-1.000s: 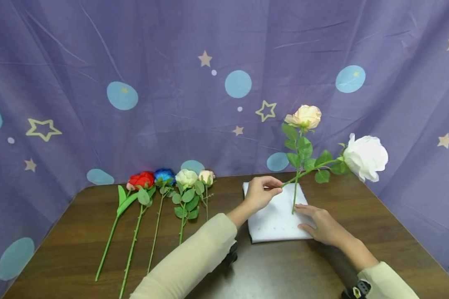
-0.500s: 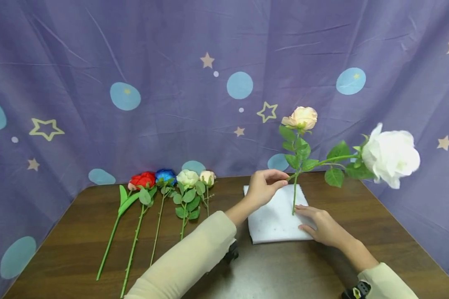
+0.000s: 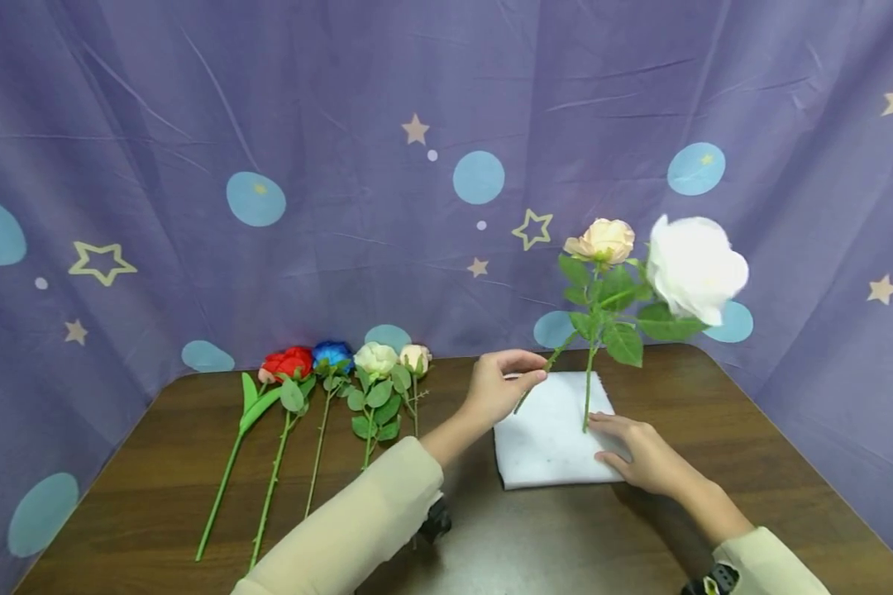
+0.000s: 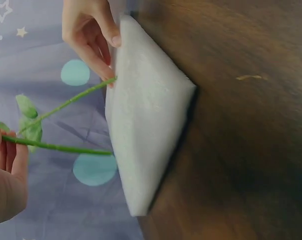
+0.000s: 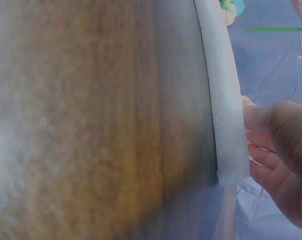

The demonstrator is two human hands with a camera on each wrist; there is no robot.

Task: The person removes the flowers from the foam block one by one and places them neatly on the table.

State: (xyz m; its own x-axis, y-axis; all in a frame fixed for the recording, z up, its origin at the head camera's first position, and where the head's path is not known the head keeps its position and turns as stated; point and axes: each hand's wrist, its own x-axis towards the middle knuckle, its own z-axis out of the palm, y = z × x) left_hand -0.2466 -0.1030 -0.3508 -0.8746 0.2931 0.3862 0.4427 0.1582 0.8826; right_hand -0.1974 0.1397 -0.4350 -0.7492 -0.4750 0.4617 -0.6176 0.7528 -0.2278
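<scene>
Since the earlier frames the white rose (image 3: pixel 695 268) has swung up and to the left: a moment ago its bloom hung far out toward 3 o'clock, and now it sits high at about 1 o'clock from the foam, just beside the peach rose (image 3: pixel 603 240) and partly overlapping its leaves. Its stem has tipped steeper, and the stem's lower end now points down at the white foam block (image 3: pixel 543 450); whether it touches the foam I cannot tell.

The left hand (image 3: pixel 497 385) pinches that stem between thumb and fingertips low on its length, hovering over the foam's far left corner. The bloom lies up and to the right of this hand, at roughly 2 o'clock from it.

The right hand (image 3: pixel 640 453) lies flat with straight fingers on the near right part of the foam, gripping nothing. The peach rose stands upright in the foam, its stem entering just beside the fingertips at about 11 o'clock from the hand.

The foam lies on the brown table (image 3: pixel 156 463). Well apart, at 9 o'clock from the foam, a row of roses lies flat: a red rose (image 3: pixel 286 362), a blue rose (image 3: pixel 332 354), a cream rose (image 3: pixel 375 358) and a small pale bud (image 3: pixel 415 358).
</scene>
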